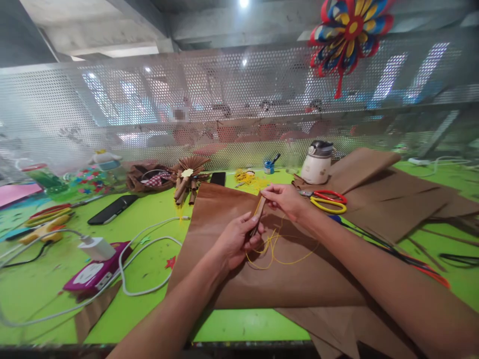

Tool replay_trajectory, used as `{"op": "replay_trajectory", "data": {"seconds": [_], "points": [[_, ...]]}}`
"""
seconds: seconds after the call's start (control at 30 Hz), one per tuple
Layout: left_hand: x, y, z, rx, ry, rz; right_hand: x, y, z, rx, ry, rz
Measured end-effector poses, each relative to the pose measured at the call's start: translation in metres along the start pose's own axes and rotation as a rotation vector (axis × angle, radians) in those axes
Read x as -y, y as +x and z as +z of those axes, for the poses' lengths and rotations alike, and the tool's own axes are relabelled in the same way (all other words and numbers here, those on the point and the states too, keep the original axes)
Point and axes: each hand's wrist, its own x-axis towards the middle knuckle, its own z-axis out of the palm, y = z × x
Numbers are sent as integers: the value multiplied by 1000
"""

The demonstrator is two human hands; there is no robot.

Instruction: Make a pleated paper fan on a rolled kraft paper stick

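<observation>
Your L hand (239,239) has a folded brown paper strip (259,210) gripped btwn thumb & fingers, strip tilted up toward your R hand (286,199). That R hand is pinched narrow at the strip's upper end; can't tell if thread's in the pinch too. Yellow thread (275,247) runs along the strip & hangs in loose loops just below your hands, over the lg brown paper sheet (269,291) lying under both on the green worktop (250,324). Just beyond your R hand: scissors (329,201) w/ red & yellow handles, then a white bottle (316,165) w/ dark lid. Further R of it, more brown paper sheets (396,202), overlapping. Beyond your L hand, a pleated paper flower (190,172) stands by rolled paper tubes (182,190); a sm blue jar (269,167) & a yellow thread pile (245,176) sit straight ahead of both hands. Well L of your L hand: black phone (112,209), plus a purple socket box (98,271) w/ white charger (96,248) plugged in & white cable (145,293) looping toward the sheet.
</observation>
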Motion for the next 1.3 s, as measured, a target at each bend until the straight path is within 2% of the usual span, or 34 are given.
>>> {"op": "replay_trajectory", "data": {"seconds": [0.3, 0.43, 0.7, 0.9, 1.1, 1.3], "points": [[-3, -2, 5, -114, 6, 7, -5, 1, 3, -34, 78, -9], [0, -1, 3, -80, -38, 0, -4, 0, 4, -38, 79, -22], [3, 1, -1, -1, 15, -48, -5, 2, 1, -21, 71, -13], [6, 1, -2, -113, 2, -83, -12, 8, -2, 39, 24, 91], [10, 5, -9, -236, 14, -74, -11, 27, -19, 69, -87, 184], [8, 8, -14, -340, 53, -9, -7, 60, -57, -79, -306, 208]]}}
